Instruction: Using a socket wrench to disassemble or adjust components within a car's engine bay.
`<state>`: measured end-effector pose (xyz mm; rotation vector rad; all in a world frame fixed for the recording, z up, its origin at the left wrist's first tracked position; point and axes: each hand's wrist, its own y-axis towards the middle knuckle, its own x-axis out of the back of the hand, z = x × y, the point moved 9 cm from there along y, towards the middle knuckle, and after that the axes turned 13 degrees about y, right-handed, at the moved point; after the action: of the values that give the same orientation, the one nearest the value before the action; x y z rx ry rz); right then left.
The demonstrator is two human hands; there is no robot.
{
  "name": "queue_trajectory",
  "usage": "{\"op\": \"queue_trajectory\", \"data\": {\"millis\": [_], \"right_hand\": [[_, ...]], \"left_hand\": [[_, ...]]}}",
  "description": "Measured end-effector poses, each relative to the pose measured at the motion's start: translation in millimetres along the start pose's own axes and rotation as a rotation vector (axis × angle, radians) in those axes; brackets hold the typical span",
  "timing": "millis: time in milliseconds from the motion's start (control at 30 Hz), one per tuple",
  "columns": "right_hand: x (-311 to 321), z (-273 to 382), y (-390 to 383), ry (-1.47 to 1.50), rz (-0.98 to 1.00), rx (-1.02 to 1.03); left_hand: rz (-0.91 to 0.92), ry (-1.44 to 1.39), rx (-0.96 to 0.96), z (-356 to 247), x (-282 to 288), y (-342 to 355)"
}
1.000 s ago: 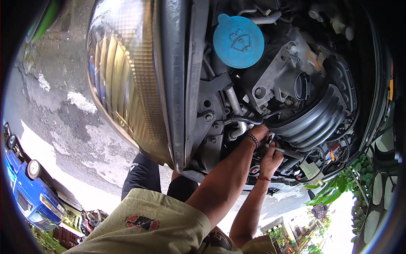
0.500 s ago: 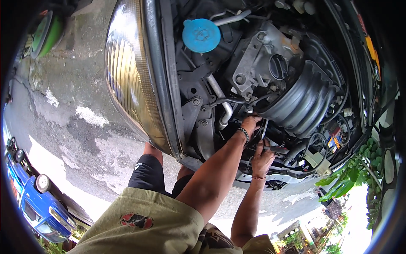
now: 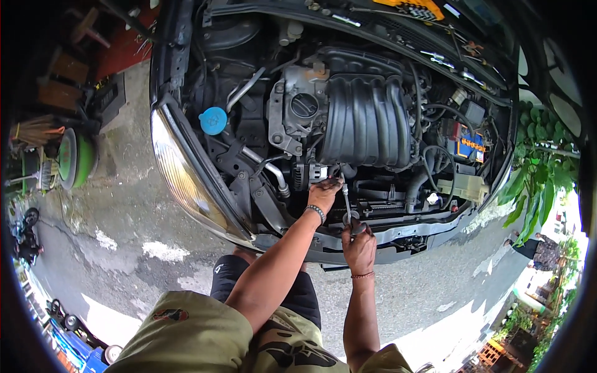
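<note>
My right hand (image 3: pixel 359 250) grips the dark handle of a socket wrench (image 3: pixel 346 200) above the car's front crossmember (image 3: pixel 398 234). Its slim metal bar runs away from me into the engine bay. At the bar's far end, the fingers of my left hand (image 3: pixel 324 194) are closed around its tip, which they partly hide. Just beyond that hand sits the alternator (image 3: pixel 301 176), below the ribbed black intake manifold (image 3: pixel 367 121).
A blue reservoir cap (image 3: pixel 212 121) and the headlight (image 3: pixel 180 168) are on the left. The battery (image 3: pixel 471 144) is at the right. Along the far edge lie loose tools (image 3: pixel 438 59) and an orange tool case (image 3: pixel 413 9). Leafy branches (image 3: pixel 540 186) hang at the right.
My view has drawn back, showing more of the engine bay. The wrench handle no longer points right across the bay. Both hands stay at the wrench.
</note>
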<state>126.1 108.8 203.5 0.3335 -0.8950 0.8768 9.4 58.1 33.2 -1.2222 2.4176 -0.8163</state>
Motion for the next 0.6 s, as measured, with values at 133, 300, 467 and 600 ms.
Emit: {"op": "queue_trajectory", "data": {"millis": [133,300,467,600], "right_hand": [[14.1,11.4,-29.9,0.130,-0.081,0.021],[15.2,33.0,-33.3,0.334,-0.116,0.024],[13.7,58.0,-10.6,0.514,-0.149,0.146],[16.2,34.9,9.5,0.573,-0.220,0.086]], "left_hand": [[0.107,-0.318,-0.058,-33.2,4.6,-38.9],[0.425,-0.561,-0.022,-81.9,8.2,-77.3],[0.395,-0.273,-0.134,-141.4,33.2,-77.5],[0.256,-0.125,-0.249,-196.3,74.2,-51.5]]}}
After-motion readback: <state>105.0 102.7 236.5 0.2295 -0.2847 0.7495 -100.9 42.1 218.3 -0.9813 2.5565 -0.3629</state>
